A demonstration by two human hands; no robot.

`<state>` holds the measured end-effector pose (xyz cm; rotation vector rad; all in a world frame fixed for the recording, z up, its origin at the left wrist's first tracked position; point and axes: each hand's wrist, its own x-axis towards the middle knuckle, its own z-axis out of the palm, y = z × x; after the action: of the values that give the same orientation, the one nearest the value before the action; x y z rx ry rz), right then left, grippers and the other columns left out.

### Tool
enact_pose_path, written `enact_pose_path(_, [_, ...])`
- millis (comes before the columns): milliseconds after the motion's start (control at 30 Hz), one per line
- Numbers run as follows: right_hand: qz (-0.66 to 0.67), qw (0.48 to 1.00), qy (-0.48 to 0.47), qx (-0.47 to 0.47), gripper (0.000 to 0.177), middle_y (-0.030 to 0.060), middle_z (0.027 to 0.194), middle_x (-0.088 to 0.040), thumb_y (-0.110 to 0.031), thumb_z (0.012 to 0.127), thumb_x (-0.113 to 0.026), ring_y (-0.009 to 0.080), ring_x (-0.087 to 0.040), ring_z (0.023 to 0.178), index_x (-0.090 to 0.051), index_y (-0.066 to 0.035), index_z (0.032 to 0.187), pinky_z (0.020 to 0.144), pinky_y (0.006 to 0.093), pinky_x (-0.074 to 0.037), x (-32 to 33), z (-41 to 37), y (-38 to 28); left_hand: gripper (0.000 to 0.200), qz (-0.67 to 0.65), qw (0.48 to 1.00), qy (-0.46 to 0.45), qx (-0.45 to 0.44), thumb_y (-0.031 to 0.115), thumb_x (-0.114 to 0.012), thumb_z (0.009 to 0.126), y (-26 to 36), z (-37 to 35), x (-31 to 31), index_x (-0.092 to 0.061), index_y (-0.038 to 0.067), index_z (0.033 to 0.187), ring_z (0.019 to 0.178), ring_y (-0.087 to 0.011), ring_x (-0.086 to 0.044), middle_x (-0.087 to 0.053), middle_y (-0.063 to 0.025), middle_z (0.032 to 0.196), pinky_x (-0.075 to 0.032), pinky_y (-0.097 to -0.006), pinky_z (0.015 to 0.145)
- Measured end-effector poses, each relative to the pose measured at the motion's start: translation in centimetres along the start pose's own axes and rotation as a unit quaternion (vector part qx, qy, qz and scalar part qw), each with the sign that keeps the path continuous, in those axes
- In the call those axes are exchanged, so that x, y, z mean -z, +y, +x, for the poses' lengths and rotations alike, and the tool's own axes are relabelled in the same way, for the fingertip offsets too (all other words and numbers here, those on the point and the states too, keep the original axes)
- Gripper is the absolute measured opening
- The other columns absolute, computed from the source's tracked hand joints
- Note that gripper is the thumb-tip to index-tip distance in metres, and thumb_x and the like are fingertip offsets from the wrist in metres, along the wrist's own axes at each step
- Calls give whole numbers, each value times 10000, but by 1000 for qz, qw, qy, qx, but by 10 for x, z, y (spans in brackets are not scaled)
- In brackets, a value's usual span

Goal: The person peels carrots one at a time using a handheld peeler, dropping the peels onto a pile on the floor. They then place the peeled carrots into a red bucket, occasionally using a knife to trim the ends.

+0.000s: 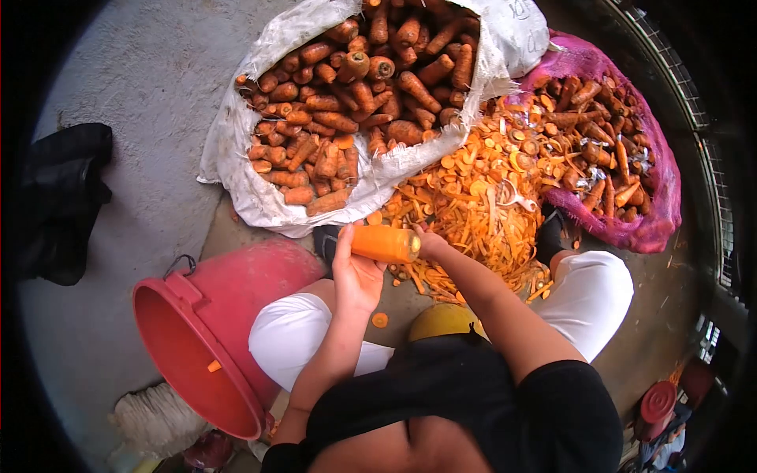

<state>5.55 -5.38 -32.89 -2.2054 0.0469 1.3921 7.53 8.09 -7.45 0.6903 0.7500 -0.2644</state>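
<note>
My left hand [359, 276] is closed around a thick peeled carrot [385, 243], held level above the floor between my knees. The carrot's cut end points right. Close to that end is my right hand [428, 243], its fingers curled and partly hidden; I cannot make out what they hold. Just beyond the hands lies a large heap of orange carrot peelings and cut slices [481, 225]. A pale looped object [511, 195] rests on the heap. Unpeeled carrots [335, 121] fill an open white woven sack [214, 150] ahead of me.
A red bucket [244, 272] lies tipped at my left, with a small orange piece inside. At the right is a pink mesh sack [666, 185] of darker carrots. Black boots [67, 201] are at the far left. A carrot slice [380, 320] lies on the floor.
</note>
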Motion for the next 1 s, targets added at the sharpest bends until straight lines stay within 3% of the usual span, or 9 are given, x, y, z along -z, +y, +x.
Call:
enact_pose_path(100, [-103,994,-9,37,697,206,1432,-319,-440,912,-464,342,-455,1231,-170,-124,1459,967,440,-424,-53,80,38,332,-4,998,-57,-16,236,-541,875,8,-7,-12,-495,80,1165,1094,-287,-556,-591,-112,1059,-457,-398,936])
enact_pose_path(267, [94,992,69,-54,541,230,1287,-410,-392,901,-513,370,-501,1132,-367,-54,1298,902,461,-462,1,-13,-12,411,-40,992,-111,-44,158,-517,784,7,-7,-8,-460,58,1179,1189,-338,-482,-576,-149,1071,-374,-453,1023])
enact_pose_path(433, [57,953,298,18,360,205,1103,-467,-246,833,-602,379,-533,1000,-453,-18,1068,793,461,-481,-6,-38,-10,383,-50,988,-125,-75,157,-525,785,5,-4,-4,-472,53,1149,1208,-338,-469,-571,-148,1077,-365,-448,1034])
enact_pose_path(667, [186,928,323,21,418,211,1087,-436,-114,823,-578,386,-576,897,-422,-75,1209,735,466,-485,32,-100,-22,245,-10,991,-68,-113,130,-553,837,-6,5,1,-508,54,1065,1192,-335,-497,-575,-168,1122,-410,-424,1004])
enact_pose_path(700, [169,914,363,68,514,206,1010,-482,-55,824,-550,358,-607,811,-376,-141,1301,713,435,-497,34,-109,-24,200,-2,990,-67,-126,111,-552,849,-7,6,0,-510,54,1036,1117,-305,-552,-591,-163,1089,-470,-400,919])
enact_pose_path(800, [443,845,263,145,620,165,919,-535,-9,849,-519,254,-596,672,-260,-171,1388,595,368,-487,51,-147,-25,168,25,985,-82,-151,102,-550,863,-14,-1,-3,-518,48,1019,1085,-297,-563,-591,-157,1088,-471,-408,922])
enact_pose_path(867, [601,753,234,133,712,155,919,-568,39,838,-519,193,-577,625,-145,-106,1426,570,311,-494,70,-185,-37,175,20,987,-98,-125,128,-561,883,-21,-11,-3,-524,46,1032,1070,-272,-565,-572,-165,1130,-466,-422,933])
enact_pose_path(933, [739,644,156,122,638,139,923,-571,33,840,-526,191,-583,658,-226,-32,1399,602,300,-504,76,-201,-35,215,20,990,-105,-94,142,-564,890,-31,-20,2,-522,42,1075,1079,-260,-562,-558,-174,1162,-468,-423,930])
enact_pose_path(1000, [769,607,56,193,461,118,940,-574,-11,871,-511,190,-583,697,-363,0,1308,625,297,-506,72,-201,-18,299,79,984,-150,-56,154,-566,895,-38,-37,5,-500,35,1162,1059,-244,-574,-546,-174,1185,-487,-396,905])
